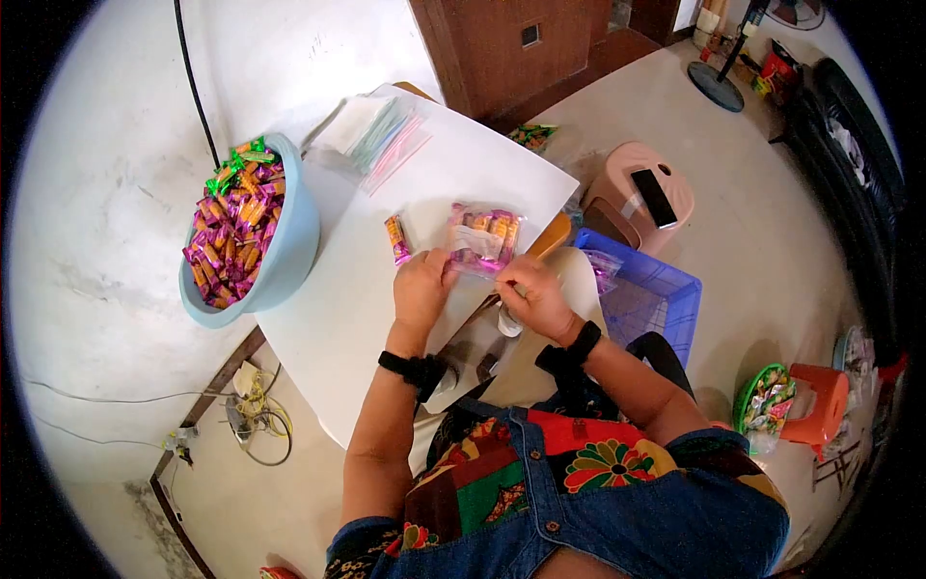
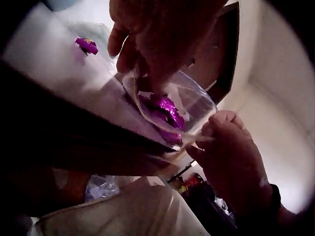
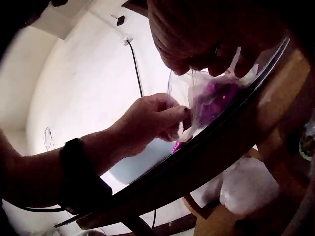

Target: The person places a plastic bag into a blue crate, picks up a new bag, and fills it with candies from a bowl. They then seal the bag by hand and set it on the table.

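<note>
A clear plastic bag [image 1: 482, 236] with several purple-and-orange wrapped snacks inside lies at the table's near edge. My left hand [image 1: 422, 292] pinches one side of its mouth, thumb against fingers. At the other side of the mouth, my right hand [image 1: 536, 300] grips the plastic. In the left wrist view the bag's rim [image 2: 147, 115] stretches between both hands, with purple wrappers [image 2: 170, 113] showing within. One loose wrapped snack [image 1: 396, 239] lies on the white table [image 1: 338, 318], just beyond the left hand.
A light-blue basin [image 1: 301, 222] heaped with wrapped snacks, some green, stands at the left. Flat plastic bags [image 1: 371, 135] lie at the table's far end. On the right are a blue crate [image 1: 666, 280] and a pink stool [image 1: 617, 183] with a phone [image 1: 655, 198] on it.
</note>
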Action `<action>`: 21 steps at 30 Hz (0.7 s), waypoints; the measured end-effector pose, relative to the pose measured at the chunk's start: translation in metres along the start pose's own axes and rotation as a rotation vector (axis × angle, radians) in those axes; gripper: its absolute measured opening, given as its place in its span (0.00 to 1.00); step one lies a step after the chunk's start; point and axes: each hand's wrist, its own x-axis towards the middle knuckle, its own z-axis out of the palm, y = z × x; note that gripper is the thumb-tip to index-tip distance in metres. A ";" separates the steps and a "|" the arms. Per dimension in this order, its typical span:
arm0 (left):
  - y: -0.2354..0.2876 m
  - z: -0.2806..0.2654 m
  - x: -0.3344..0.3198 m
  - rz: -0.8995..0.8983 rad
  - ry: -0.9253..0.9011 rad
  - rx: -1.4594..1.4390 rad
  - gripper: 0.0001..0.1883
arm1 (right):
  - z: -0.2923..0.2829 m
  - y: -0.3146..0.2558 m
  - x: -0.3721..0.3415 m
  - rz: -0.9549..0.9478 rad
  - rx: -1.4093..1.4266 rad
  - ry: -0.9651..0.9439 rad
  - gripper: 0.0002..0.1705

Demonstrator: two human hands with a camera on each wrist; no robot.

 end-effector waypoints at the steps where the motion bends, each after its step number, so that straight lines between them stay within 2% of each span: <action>1: 0.003 0.002 -0.005 -0.024 0.003 0.001 0.12 | -0.002 0.001 0.000 0.021 -0.001 0.007 0.03; 5: 0.025 -0.002 -0.015 -0.011 0.081 -0.017 0.11 | -0.006 0.004 0.004 0.018 -0.039 0.067 0.04; 11: 0.020 0.012 -0.006 -0.067 0.074 0.338 0.12 | -0.002 0.004 0.003 0.021 -0.128 0.057 0.06; 14: 0.025 0.006 -0.001 -0.117 0.010 0.316 0.13 | -0.001 0.009 0.001 0.030 -0.127 0.056 0.07; 20: 0.019 0.002 -0.003 -0.010 0.055 0.033 0.12 | -0.002 0.013 0.000 0.041 -0.139 0.091 0.06; 21: 0.020 0.004 -0.003 -0.069 0.035 0.078 0.11 | -0.002 0.014 -0.001 0.044 -0.136 0.086 0.06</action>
